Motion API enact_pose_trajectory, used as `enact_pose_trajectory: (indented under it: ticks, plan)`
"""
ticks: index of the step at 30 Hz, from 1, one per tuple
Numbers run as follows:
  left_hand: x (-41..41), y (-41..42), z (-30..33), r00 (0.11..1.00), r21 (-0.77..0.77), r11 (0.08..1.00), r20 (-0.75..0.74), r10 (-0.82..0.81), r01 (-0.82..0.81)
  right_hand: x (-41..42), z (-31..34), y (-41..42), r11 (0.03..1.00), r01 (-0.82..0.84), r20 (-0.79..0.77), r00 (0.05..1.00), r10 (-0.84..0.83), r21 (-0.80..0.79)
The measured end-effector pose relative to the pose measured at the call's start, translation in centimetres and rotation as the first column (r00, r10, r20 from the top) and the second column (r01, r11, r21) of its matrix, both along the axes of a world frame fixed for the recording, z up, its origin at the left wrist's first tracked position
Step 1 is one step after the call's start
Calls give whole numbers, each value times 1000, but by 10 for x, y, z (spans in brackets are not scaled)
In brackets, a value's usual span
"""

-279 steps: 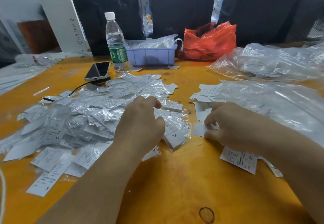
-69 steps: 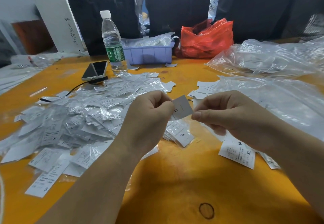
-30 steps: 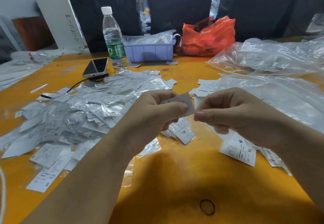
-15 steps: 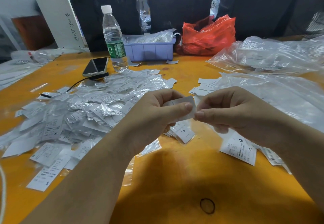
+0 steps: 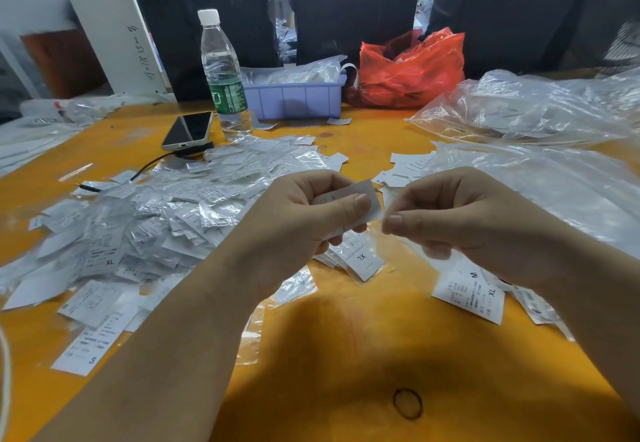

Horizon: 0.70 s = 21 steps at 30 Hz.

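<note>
Just above the orange table [image 5: 346, 355], left hand [image 5: 294, 227] has a white label [image 5: 372, 196] pinched under its thumb. Right hand [image 5: 460, 220], right next to it, pinches what looks like a clear sleeve [image 5: 379, 239]. Big pile of bagged labels [image 5: 156, 220] off to the left.

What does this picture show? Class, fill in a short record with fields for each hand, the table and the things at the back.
Left hand: pinches a white label
Right hand: pinches what looks like a clear sleeve beside the label
Table: orange, with a pile of bagged labels on the left
Back: bottle, phone, purple tray, red bag
</note>
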<state>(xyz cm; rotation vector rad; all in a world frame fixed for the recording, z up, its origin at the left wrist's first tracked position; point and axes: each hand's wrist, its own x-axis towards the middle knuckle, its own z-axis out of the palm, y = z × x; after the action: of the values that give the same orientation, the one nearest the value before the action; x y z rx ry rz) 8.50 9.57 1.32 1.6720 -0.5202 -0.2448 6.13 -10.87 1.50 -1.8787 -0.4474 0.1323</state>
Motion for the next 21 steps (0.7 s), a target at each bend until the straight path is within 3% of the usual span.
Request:
enact_pose_trajectory:
  ticks: [21]
  plan:
    - [-1, -3, -1, 998, 57, 998, 59, -5, 2, 1, -1, -1, 1000, 3, 2, 1000, -3, 0]
